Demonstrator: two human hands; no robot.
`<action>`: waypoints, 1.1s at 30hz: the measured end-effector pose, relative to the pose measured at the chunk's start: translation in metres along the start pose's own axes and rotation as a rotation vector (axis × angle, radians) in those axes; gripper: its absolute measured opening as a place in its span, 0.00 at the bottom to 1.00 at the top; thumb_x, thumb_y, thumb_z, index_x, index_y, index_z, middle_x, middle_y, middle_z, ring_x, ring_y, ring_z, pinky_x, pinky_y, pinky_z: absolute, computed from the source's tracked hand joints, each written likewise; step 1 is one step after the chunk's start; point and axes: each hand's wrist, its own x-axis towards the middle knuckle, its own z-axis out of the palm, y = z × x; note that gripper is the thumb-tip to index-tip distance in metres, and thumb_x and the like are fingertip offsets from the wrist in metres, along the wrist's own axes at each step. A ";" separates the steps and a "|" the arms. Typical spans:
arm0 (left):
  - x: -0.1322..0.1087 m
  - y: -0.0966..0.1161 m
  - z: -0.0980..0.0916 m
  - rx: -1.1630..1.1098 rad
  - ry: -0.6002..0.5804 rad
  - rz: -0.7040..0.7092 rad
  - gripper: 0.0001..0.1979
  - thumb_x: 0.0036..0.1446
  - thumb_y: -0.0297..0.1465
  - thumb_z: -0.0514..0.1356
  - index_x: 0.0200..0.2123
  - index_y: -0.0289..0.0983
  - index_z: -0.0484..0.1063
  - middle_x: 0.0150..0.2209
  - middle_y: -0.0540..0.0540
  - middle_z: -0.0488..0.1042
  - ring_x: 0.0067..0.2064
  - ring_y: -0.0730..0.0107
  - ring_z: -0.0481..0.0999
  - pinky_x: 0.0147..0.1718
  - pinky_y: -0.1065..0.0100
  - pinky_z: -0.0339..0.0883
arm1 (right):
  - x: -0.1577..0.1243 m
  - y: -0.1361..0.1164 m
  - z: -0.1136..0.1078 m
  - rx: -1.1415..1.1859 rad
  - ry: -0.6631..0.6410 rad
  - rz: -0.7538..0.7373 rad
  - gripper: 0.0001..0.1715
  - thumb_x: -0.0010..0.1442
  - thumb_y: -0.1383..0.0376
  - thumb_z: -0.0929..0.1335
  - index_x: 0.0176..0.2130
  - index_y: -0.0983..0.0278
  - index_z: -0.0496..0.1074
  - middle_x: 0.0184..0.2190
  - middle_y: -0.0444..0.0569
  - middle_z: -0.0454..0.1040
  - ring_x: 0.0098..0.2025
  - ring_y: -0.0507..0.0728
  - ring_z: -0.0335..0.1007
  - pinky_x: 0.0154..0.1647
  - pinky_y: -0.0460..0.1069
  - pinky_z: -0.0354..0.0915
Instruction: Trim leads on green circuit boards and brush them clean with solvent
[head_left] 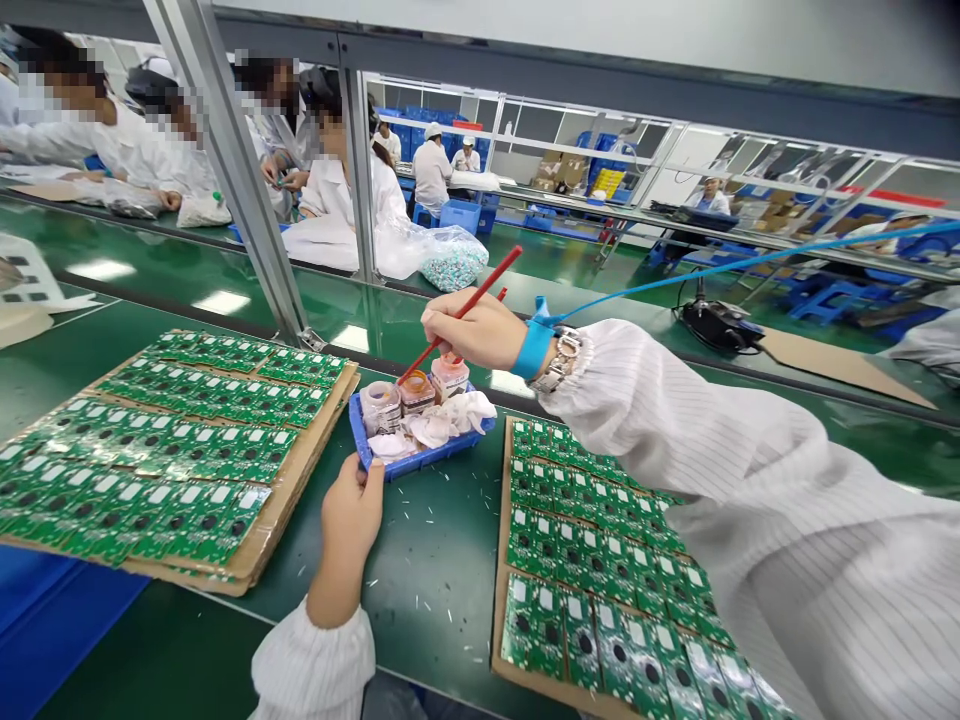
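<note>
My right hand [472,332] is closed around a slim red brush [480,290], slanting down so that its lower end meets the mouth of a small jar of orange liquid [417,392]. The brush tip is hidden there. With thumb and fingers, my left hand [352,510] grips the near left corner of a blue plastic tray [427,458]. Beside the orange jar stand a whitish jar [381,408] and a pinkish jar [450,375]. Crumpled white wipes [431,425] fill the tray's front. A second red stick [501,295] shows behind my right hand.
Green circuit boards [150,450] lie in rows on cardboard at left; more boards [600,570] lie at right under my sleeve. A blue wrist-strap cord [750,268] runs off right. Metal posts [240,180] rise behind the bench. Co-workers in white sit beyond.
</note>
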 end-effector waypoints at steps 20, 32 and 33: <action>-0.001 0.000 0.001 -0.025 -0.014 0.021 0.15 0.62 0.41 0.51 0.40 0.36 0.69 0.25 0.52 0.67 0.27 0.72 0.68 0.29 0.67 0.61 | 0.015 0.013 0.020 0.014 0.245 0.022 0.21 0.62 0.64 0.57 0.20 0.63 0.63 0.18 0.42 0.65 0.27 0.51 0.66 0.36 0.46 0.60; 0.000 -0.001 0.000 -0.010 -0.029 0.025 0.15 0.63 0.41 0.52 0.38 0.35 0.69 0.27 0.52 0.68 0.27 0.73 0.68 0.31 0.66 0.65 | 0.017 0.004 0.035 -0.098 0.258 -0.007 0.22 0.64 0.62 0.55 0.21 0.63 0.61 0.20 0.43 0.66 0.30 0.52 0.66 0.36 0.46 0.59; 0.001 -0.001 0.001 -0.012 -0.028 0.028 0.15 0.63 0.41 0.52 0.39 0.35 0.69 0.27 0.52 0.68 0.27 0.73 0.68 0.32 0.65 0.65 | 0.016 0.003 0.032 -0.093 0.287 -0.010 0.22 0.64 0.61 0.55 0.21 0.63 0.61 0.20 0.43 0.66 0.30 0.52 0.66 0.36 0.46 0.59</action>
